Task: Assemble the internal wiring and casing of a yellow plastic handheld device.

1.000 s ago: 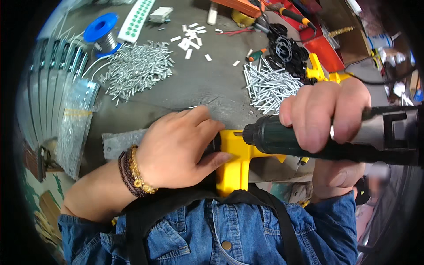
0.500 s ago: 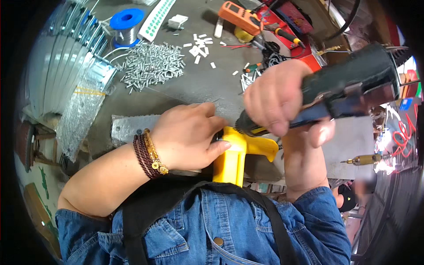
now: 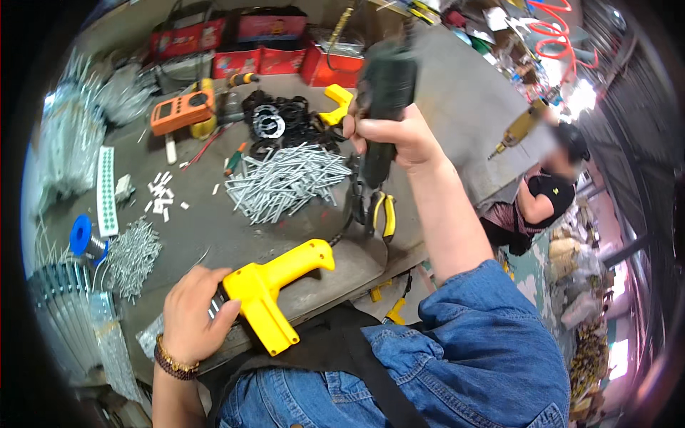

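My left hand (image 3: 191, 314) rests on the near edge of the grey workbench (image 3: 214, 221) and grips the butt end of a yellow plastic pistol-shaped housing (image 3: 275, 289) that lies on the bench. My right hand (image 3: 389, 135) is raised over the middle of the bench, closed around a dark green power screwdriver (image 3: 382, 100) held upright with its tip pointing down. Below the tool lie pliers with yellow and black handles (image 3: 382, 214).
A pile of long silver screws (image 3: 285, 182) lies mid-bench, a smaller pile (image 3: 132, 257) and a blue wire spool (image 3: 82, 239) at left. An orange meter (image 3: 182, 110), black round parts (image 3: 275, 121) and red boxes (image 3: 235, 46) stand behind. A seated person (image 3: 542, 192) is at right.
My right hand lifted the green screwdriver off the yellow housing and swung it up and away over the bench. The left hand slid back to the housing's rear end. The view turned right.
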Tool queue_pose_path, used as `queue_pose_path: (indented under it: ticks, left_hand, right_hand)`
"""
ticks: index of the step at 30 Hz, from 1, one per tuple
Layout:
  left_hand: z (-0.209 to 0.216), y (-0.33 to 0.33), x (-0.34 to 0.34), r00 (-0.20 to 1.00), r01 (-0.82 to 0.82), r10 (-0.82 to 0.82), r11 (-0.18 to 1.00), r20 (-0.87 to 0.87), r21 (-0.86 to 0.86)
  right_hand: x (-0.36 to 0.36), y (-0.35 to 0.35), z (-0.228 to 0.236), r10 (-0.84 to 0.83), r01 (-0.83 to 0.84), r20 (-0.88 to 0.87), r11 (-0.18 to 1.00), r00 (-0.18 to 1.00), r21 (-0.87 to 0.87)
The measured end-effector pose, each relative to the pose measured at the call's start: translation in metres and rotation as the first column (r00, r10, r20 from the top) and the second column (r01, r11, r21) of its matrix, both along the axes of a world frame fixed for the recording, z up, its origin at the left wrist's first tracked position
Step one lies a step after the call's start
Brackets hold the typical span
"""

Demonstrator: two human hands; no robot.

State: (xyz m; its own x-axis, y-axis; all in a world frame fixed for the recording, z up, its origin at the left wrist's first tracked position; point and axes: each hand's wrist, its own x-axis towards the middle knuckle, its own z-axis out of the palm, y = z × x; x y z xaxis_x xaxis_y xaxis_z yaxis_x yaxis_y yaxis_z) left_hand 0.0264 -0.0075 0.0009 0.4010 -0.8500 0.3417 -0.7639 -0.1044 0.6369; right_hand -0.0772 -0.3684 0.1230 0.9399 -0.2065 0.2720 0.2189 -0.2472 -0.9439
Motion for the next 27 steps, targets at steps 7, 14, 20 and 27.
queue_pose_path:
  ticks: [7, 14, 20, 27]
  left_hand:
    - [0.006, -0.007, 0.001, 0.999, 0.048, -0.049, 0.996, 0.009, 0.07]
    - [0.002, -0.002, -0.001, 0.992, 0.02, -0.035, 0.992, 0.117, 0.127]
    - [0.002, -0.005, -0.005, 0.994, -0.03, 0.018, 0.993, 0.108, 0.111]
    - [-0.002, 0.002, -0.008, 0.979, -0.08, 0.067, 0.995, 0.192, 0.059]
  right_hand:
    - [-0.073, -0.112, -0.066, -0.871, 0.381, -0.091, 0.303, 0.483, -0.874]
    - [-0.151, -0.191, 0.07, -0.46, 0.924, 0.854, -0.157, 0.243, -0.348]
    - [-0.228, -0.314, 0.156, -0.828, 0.905, 0.518, -0.033, 0.213, -0.424]
    - [-0.208, -0.235, 0.149, -0.673, 0.93, 0.705, 0.363, 0.224, 0.051]
